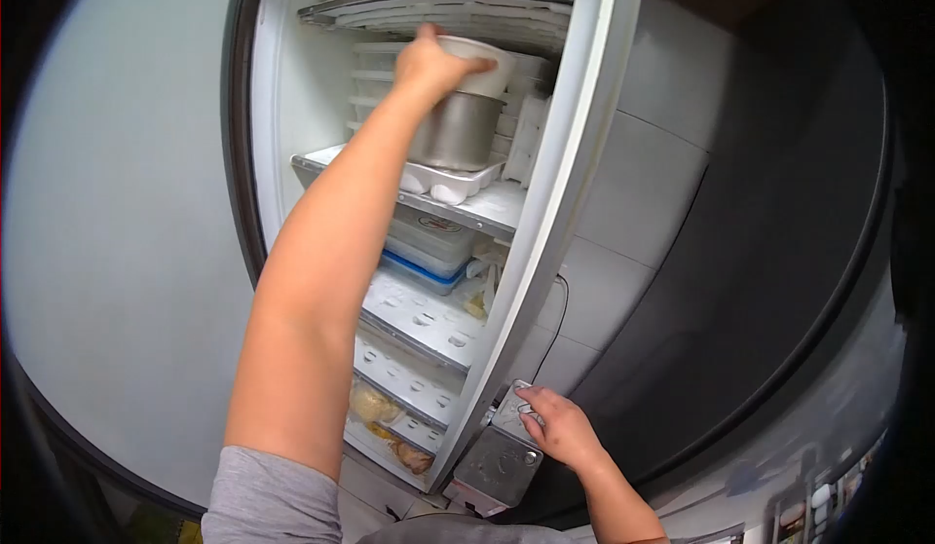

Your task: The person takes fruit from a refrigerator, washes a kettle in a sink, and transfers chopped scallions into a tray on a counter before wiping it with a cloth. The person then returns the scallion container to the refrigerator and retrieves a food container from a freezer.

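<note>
High in the open freezer, my left hand (433, 65) grips a white round tub (479, 69), thumb on its near side and fingers over the rim. The tub sits right over a metal pot (463, 133), overlapping its top edge in this view. Under the pot is a white tray with rounded cups (453, 186) on the shelf. Down at the right, my right hand (563, 427) is closed at the top of a silver metal box (499, 461), its fingers curled over the metal edge there. Part of the pot is hidden behind my left forearm.
Stacked white containers (375, 84) stand behind my left hand. Lower shelves hold a blue-rimmed plastic container (424, 266) and bagged food (375, 406). The freezer door (117, 203) swings wide at left. A cable (563, 320) runs down the tiled wall (648, 188).
</note>
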`<state>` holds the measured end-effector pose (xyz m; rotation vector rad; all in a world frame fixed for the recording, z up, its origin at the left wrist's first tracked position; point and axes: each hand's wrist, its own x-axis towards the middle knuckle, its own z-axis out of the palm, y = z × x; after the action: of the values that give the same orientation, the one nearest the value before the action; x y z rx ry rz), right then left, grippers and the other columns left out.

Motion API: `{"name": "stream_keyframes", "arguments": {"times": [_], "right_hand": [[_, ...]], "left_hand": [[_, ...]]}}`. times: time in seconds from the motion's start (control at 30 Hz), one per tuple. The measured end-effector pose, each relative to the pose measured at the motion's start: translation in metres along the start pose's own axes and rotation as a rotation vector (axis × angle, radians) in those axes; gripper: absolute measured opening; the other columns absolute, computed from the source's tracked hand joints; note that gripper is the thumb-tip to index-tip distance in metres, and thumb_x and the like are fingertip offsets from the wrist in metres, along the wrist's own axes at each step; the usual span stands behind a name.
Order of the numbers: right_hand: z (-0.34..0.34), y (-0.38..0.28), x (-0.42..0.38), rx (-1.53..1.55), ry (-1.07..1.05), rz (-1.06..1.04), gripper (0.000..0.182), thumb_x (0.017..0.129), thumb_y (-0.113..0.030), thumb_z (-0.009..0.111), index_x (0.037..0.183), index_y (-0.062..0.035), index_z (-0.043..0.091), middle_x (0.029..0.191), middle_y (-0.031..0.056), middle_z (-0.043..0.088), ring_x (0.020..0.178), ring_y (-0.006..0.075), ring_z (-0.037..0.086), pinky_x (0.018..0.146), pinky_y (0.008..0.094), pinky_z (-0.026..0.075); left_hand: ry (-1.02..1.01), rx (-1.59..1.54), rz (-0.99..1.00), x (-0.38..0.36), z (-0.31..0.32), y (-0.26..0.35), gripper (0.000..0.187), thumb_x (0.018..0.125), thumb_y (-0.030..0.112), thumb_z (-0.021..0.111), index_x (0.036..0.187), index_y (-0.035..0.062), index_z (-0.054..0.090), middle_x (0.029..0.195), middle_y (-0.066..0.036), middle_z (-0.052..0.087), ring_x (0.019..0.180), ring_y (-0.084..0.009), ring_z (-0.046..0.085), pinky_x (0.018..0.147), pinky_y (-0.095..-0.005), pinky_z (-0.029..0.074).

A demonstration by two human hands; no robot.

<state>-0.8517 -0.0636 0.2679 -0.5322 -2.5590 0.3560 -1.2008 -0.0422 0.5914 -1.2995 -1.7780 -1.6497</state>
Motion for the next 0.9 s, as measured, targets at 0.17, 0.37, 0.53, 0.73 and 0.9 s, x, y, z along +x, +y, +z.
{"name": "stream_keyframes", "arguments": {"times": [0.17,0.37,0.53,0.73,0.9], "right_hand": [[-0.001,-0.006,-0.004,-0.025,-0.053,-0.051,0.036,0.083,-0.015,0.064,0.118,-0.0064,0.057,0.114,0.0161,0.059,0.098,0.0343,0.061,0.084,0.0402,0.051],[0.002,-0.01,-0.008,-0.008,-0.097,-0.066,0.036,0.083,-0.016,0.064,0.118,-0.0065,0.057,0.113,0.0162,0.06,0.098,0.0342,0.061,0.085,0.0406,0.05],[0.004,-0.017,-0.011,0.004,-0.129,-0.099,0.036,0.083,-0.016,0.063,0.117,-0.0071,0.058,0.114,0.0167,0.06,0.098,0.0347,0.061,0.086,0.041,0.05],[0.005,-0.025,-0.012,0.024,-0.154,-0.137,0.036,0.081,-0.015,0.065,0.116,-0.0073,0.059,0.113,0.0163,0.061,0.098,0.034,0.061,0.085,0.0407,0.05],[0.004,-0.03,-0.009,-0.022,-0.14,-0.126,0.035,0.08,-0.013,0.065,0.114,-0.0063,0.06,0.11,0.0153,0.061,0.098,0.0333,0.061,0.085,0.0398,0.049]], "left_hand": [[0.136,-0.548,-0.216,0.028,-0.012,-0.022,0.104,0.055,0.042,0.088,0.131,-0.0057,0.036,0.121,-0.024,0.054,0.104,-0.0291,0.06,0.088,-0.0395,0.049],[0.123,-0.38,-0.062,0.011,-0.055,-0.024,0.09,0.061,0.037,0.087,0.125,-0.0041,0.037,0.111,-0.019,0.056,0.093,-0.0247,0.061,0.077,-0.0344,0.05],[0.183,-0.226,0.205,-0.045,-0.106,-0.027,0.074,0.06,0.032,0.087,0.114,0.004,0.045,0.112,-0.019,0.057,0.101,-0.024,0.059,0.082,-0.0345,0.051],[0.413,-0.022,0.78,-0.187,-0.126,-0.078,0.066,0.055,0.023,0.091,0.1,0.0163,0.044,0.137,-0.022,0.039,0.126,-0.0359,0.044,0.103,-0.0435,0.042],[0.408,-0.017,0.725,-0.263,-0.111,-0.1,0.067,0.055,0.023,0.091,0.098,0.0214,0.04,0.137,-0.021,0.037,0.127,-0.0389,0.042,0.103,-0.0443,0.044]]}}
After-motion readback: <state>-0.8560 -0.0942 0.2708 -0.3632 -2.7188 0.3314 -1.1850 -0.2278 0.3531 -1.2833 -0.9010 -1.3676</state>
